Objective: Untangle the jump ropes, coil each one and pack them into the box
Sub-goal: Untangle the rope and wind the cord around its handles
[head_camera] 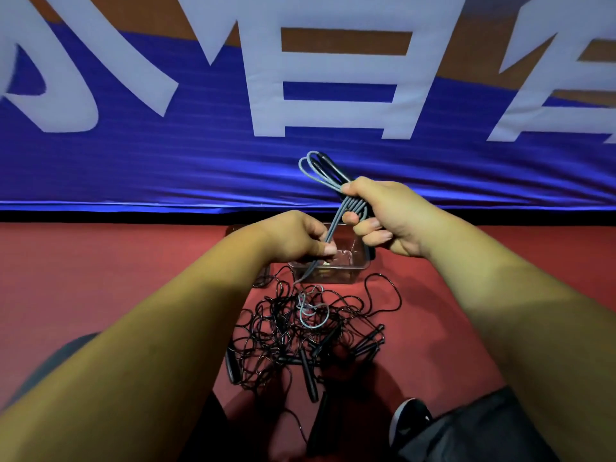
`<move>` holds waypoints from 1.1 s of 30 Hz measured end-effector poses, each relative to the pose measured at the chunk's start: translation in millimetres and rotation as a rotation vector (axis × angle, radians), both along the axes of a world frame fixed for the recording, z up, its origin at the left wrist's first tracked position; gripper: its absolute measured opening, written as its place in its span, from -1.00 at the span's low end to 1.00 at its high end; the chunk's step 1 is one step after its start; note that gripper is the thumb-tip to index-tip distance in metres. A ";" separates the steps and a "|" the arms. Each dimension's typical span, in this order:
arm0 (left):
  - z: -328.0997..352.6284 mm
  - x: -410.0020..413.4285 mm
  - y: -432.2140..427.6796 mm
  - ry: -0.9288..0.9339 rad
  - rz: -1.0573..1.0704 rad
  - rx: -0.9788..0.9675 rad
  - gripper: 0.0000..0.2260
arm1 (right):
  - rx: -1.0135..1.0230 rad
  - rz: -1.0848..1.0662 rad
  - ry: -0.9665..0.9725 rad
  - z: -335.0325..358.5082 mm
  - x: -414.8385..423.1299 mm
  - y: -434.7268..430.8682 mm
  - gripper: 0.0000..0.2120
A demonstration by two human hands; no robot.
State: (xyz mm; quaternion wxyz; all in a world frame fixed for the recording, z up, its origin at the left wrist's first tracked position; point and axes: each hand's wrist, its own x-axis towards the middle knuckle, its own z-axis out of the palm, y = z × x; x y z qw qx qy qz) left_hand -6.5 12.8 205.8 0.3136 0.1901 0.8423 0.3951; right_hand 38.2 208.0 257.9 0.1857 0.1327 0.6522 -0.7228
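One grey rope [354,207], one box [333,274]

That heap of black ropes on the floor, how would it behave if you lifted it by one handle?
Probably floppy: the black ropes lie in loose thin loops. Likely the whole heap would drag along, since the cords cross many times and the grey rope runs through it. It looks light; the slim handles are the only solid parts.

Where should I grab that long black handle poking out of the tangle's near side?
Take the black handle by its near end, reaching down from your side. That end lies bare on the red floor, while its far end is crossed by the loops of the black tangle. Let go of the grey rope first.
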 end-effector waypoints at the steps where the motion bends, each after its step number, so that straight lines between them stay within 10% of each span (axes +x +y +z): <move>1: 0.6 -1.5 -0.7 0.042 -0.025 -0.039 -0.83 | -0.011 0.052 -0.019 0.8 1.7 0.7 -0.86; 10: 23.5 -9.5 -26.4 0.092 -0.071 0.151 -0.90 | 0.050 0.632 -0.339 11.3 20.8 7.3 -0.59; 15: 48.5 -3.5 -19.9 0.042 -0.112 0.170 -0.85 | 0.235 0.761 -0.467 7.2 20.5 5.6 -0.86; 26: 41.1 13.4 10.4 0.519 -0.132 -0.198 -0.71 | 0.891 0.289 -0.042 -23.4 -2.8 -0.3 -0.66; 33: 27.9 8.8 1.7 0.088 -0.184 -0.015 -0.69 | 0.725 0.002 0.033 -26.2 -13.3 3.1 -0.71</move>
